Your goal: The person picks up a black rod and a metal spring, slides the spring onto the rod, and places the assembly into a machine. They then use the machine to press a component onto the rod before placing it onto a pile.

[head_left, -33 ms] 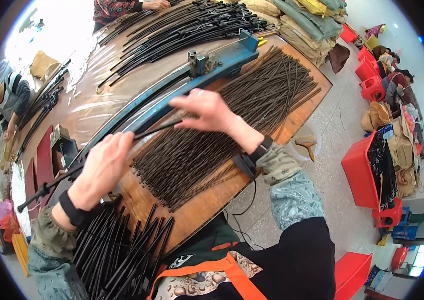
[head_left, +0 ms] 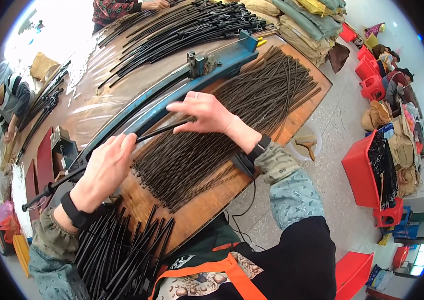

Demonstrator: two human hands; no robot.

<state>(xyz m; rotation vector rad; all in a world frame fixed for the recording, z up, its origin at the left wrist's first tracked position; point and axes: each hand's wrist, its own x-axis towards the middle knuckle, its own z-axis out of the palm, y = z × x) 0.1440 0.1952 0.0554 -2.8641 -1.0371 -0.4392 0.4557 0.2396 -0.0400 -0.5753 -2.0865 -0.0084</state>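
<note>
My left hand (head_left: 104, 167) is closed around a long thin black rod (head_left: 64, 180). The rod slants from a knobbed lower end at the left up toward my right hand (head_left: 204, 116). There the forefinger points left and the thumb stands apart below it. The rod's upper end runs in between them; my lower fingers curl out of sight at that end. Beneath both hands lies a broad pile of thin dark ribbed, spring-like rods (head_left: 187, 155). Just beyond my hands, a blue metal rail (head_left: 159, 107) with a clamp-like block (head_left: 198, 64) crosses the table.
Black tubes (head_left: 117, 250) are bundled by my left forearm. Finished-looking black rods (head_left: 182, 35) lie across the table's far side, near another person's hand (head_left: 156, 5). A second person (head_left: 14, 97) works at the left. Stacked sacks (head_left: 304, 35) and a red bin (head_left: 361, 172) stand to the right.
Both hands and the rod have shifted very slightly; the rod's lower end has moved a little to the right. The grip looks the same.
</note>
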